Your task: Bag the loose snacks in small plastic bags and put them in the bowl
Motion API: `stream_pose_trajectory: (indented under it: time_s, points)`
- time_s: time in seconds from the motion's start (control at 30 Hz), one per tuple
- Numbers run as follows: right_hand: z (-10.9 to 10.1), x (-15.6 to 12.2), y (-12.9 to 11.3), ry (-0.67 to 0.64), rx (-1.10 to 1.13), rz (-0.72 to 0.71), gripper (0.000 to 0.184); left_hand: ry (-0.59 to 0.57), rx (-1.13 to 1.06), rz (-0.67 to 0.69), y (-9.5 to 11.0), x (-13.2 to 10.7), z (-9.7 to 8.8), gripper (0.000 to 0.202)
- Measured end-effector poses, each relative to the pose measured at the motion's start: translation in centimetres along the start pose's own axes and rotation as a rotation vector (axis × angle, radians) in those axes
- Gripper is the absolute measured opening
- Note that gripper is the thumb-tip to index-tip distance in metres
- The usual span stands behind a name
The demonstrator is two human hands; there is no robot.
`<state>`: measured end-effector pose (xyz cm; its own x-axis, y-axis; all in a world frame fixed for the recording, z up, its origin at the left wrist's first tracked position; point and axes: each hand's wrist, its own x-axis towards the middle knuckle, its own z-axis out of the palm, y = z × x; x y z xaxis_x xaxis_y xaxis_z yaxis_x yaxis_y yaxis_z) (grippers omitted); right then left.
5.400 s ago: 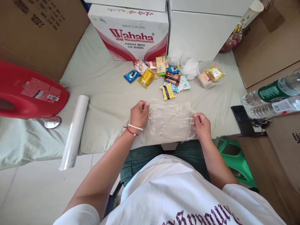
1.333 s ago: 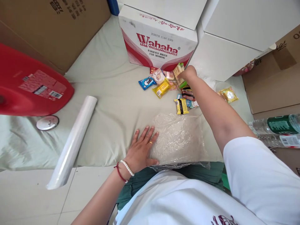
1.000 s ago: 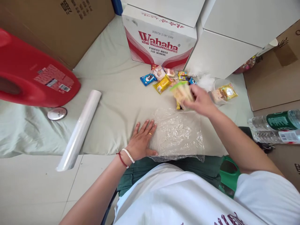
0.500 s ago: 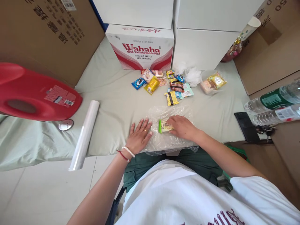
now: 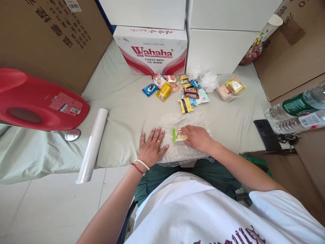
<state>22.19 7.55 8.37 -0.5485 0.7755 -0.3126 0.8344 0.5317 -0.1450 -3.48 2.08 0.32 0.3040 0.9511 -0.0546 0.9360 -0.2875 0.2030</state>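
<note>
A small packet of soda biscuits (image 5: 179, 135), pale with a bright green end, lies on a sheet of clear plastic film (image 5: 175, 152) at the front of the cloth-covered table. My right hand (image 5: 196, 138) is closed over the packet's right end and hides that part of it. My left hand (image 5: 151, 146) rests flat with fingers spread, on the cloth at the film's left edge, holding nothing. To the left lies a roll of clear film (image 5: 92, 145), its near end jutting past the table edge.
Several wrapped snacks (image 5: 165, 90) lie in a pile before the Wahaha carton (image 5: 152, 51). A clear bowl (image 5: 230, 96) holds more packets. A red jug (image 5: 38, 105) stands left; plastic bottles (image 5: 302, 105), a phone (image 5: 267, 135) and keys (image 5: 289, 139) lie right.
My left hand has shifted slightly, its thumb now reaching further right over the film. My right hand stays on the biscuit packet, nearly still. The view has tilted slightly.
</note>
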Motion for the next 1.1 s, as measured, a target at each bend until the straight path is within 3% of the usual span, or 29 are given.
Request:
stream_pose_trajectory:
  time_s: [0.2,0.3,0.37,0.43,0.53,0.67,0.73,0.83,1.0,1.1]
  points:
    - [0.9,0.2,0.7,0.044,0.003,-0.066,0.046,0.061,-0.052,0.047,-0.4,-0.8,0.1,0.067]
    - [1.4,-0.7,1.7,0.135,0.068,-0.142,0.040,0.099,-0.092,0.044,-0.7,-1.2,0.1,0.064]
    - [1.9,-1.9,2.5,0.257,0.153,-0.176,0.029,0.138,-0.117,0.032,-0.9,-1.4,0.1,0.063]
    - [2.9,-3.8,3.1,0.360,0.239,-0.172,0.031,0.217,-0.128,0.021,-1.2,-1.8,-0.2,0.063]
    - [5.1,-7.0,3.7,0.391,0.314,-0.178,0.036,0.293,-0.149,0.133,-1.6,-2.9,-0.9,0.064]
    - [8.5,-10.3,4.0,0.352,0.293,-0.203,0.042,0.064,-0.276,0.463,-2.0,-4.3,-1.5,0.071]
    - [9.4,-10.9,4.2,0.359,0.303,-0.167,0.030,-0.009,-0.281,0.490,-1.9,-4.5,-1.4,0.054]
    - [9.0,-10.5,4.9,0.380,0.400,-0.175,0.027,0.011,-0.332,0.401,-1.8,-4.2,-1.3,0.015]
    - [4.9,-7.9,6.5,0.331,0.500,-0.158,0.035,0.132,-0.591,0.059,-2.1,-2.1,-1.8,0.023]
    - [2.7,-5.5,7.9,0.279,0.460,-0.043,0.035,0.227,-0.451,-0.150,-2.3,0.4,-2.1,0.031]
